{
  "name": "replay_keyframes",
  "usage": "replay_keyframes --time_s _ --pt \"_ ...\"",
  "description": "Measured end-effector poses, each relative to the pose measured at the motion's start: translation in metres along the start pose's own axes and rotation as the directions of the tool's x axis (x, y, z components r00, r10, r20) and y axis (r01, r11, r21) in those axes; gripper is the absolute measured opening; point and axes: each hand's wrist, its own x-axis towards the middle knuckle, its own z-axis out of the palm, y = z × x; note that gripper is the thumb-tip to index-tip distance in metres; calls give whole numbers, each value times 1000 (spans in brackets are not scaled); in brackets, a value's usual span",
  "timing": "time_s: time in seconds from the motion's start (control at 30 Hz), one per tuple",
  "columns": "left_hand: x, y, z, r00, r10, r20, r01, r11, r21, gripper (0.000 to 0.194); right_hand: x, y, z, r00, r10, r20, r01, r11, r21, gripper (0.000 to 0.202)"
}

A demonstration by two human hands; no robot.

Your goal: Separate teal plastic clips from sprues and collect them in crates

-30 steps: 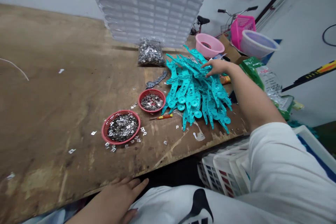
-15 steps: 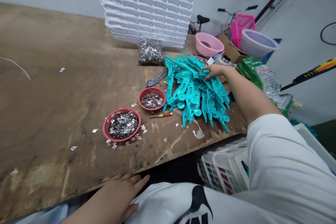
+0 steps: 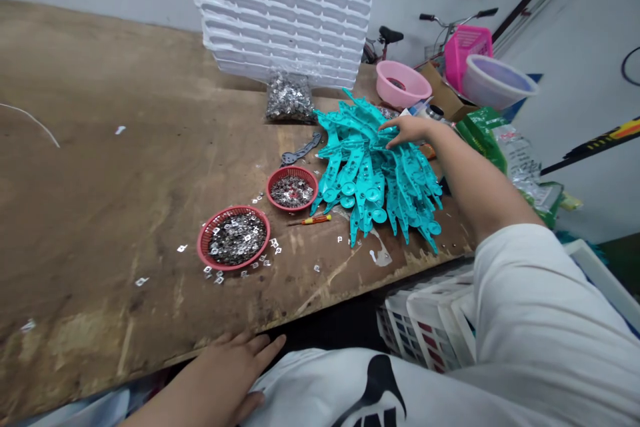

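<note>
My right hand (image 3: 407, 130) reaches over the far right part of a heap of teal plastic pieces (image 3: 367, 170). Its thumb and fingers are apart and touch the top of the heap; I see no piece clearly gripped. The pieces are long, flat and pointed, some with round discs at one end. My left hand (image 3: 240, 363) lies flat on the front edge of the wooden table (image 3: 125, 213), holding nothing. Small metal parts fill a larger red basket (image 3: 233, 267) and a smaller red basket (image 3: 293, 207) left of the heap.
A screwdriver (image 3: 315, 219) and a grey curved part (image 3: 300, 151) lie beside the smaller basket. Behind them stand a bag of metal parts (image 3: 290, 97) and a white moulded tray (image 3: 280, 13). A pink basin (image 3: 403, 90) sits at the back; white crates (image 3: 435, 320) stand below the table edge.
Teal pieces at the top of the heap have shifted a little under my right hand. My left hand stays in place. The view has moved very slightly.
</note>
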Motion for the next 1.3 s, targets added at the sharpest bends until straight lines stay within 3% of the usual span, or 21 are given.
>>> replay_keyframes --time_s 0.2,0.4,0.5,0.73,0.8,1.07,1.2,1.3 --pt "0 2 -2 1000 -14 -5 13 999 -47 86 -13 -5 -10 998 60 -35 -62 997 -42 87" --pt "4 -10 10 997 34 -76 -42 995 -96 86 -19 -55 29 992 127 -18 -128 977 -168 86" --pt "2 -3 3 1000 6 -23 -8 999 -51 86 -17 -66 36 991 133 -20 -134 969 -208 85" --pt "-2 7 -8 1000 -15 14 15 1000 -22 85 -11 -33 -27 995 -5 -96 -8 991 -134 85" --pt "-3 5 -7 1000 -12 4 12 1000 -21 85 -4 -26 -32 994 -75 -77 66 992 -112 84" --pt "2 -1 1 1000 0 -25 -1 998 -57 87 27 -13 19 985 -147 85 157 980 -120 94" --pt "4 -7 9 998 23 -62 -27 997 -65 86 30 -13 22 988 -105 117 118 986 -114 91" --pt "4 -11 11 999 35 1 -35 999 12 89 31 -17 18 987 -140 78 144 988 -60 97"
